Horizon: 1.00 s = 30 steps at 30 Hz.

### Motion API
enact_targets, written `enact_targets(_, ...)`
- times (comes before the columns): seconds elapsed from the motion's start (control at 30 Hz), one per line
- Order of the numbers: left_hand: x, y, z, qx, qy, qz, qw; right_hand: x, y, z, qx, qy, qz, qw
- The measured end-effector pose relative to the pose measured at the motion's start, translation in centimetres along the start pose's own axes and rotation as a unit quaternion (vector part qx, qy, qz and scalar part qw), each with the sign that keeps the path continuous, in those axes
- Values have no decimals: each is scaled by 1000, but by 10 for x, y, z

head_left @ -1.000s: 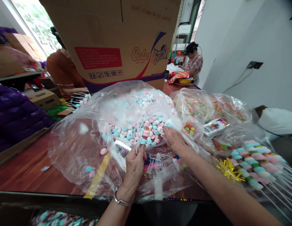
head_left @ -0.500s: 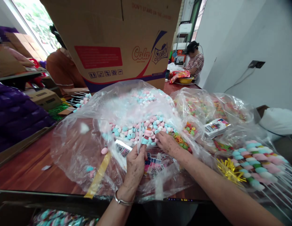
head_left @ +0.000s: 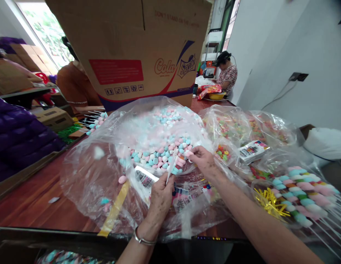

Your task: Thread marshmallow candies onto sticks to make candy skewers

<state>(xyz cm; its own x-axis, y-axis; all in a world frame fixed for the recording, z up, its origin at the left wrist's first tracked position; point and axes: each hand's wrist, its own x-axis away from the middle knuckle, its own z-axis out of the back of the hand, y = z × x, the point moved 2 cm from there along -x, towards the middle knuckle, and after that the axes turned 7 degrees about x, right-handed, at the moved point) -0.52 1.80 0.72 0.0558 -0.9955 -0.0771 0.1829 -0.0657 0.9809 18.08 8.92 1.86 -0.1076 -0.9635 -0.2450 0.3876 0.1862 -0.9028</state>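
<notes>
My left hand (head_left: 160, 196), with a metal bangle at the wrist, is closed around thin white sticks (head_left: 171, 165) that point up and away. Just beyond its fingers, pink, blue and brownish candies (head_left: 180, 162) line up as on a skewer; how they join the sticks is hard to see. Between thumb and fingertips my right hand (head_left: 204, 161) pinches a pink marshmallow (head_left: 188, 154), close to the top of that row. Behind both hands, a clear plastic bag (head_left: 88, 161) lies open with many loose pink, blue and white marshmallows (head_left: 156, 157).
Finished candy skewers (head_left: 304, 190) with a gold tinsel bow (head_left: 270, 203) lie at the right. Bags of ring candies (head_left: 230, 123) and a stack of printed cards (head_left: 253, 150) sit behind them. A large cardboard box (head_left: 118, 44) blocks the back. Co-workers sit beyond.
My right hand has lifted from the pile and moved slightly right, now showing a pink marshmallow in its fingers. My left hand has shifted slightly right, the sticks tilting to the right.
</notes>
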Motion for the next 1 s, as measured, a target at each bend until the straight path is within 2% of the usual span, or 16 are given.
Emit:
enact_targets(0.2,2,5,-1,-28,-30,0,999,0,-16,7,-205,34,-80,975)
enact_targets(0.4,1,3,-3,-44,-36,2,998,7,-22,0,-277,40,-99,955)
enact_targets(0.7,1,5,-3,-57,-30,-10,998,8,-17,-1,-243,14,-50,969)
enact_targets(1.0,1,0,-3,-63,-24,-20,998,8,-14,3,-101,-36,47,993)
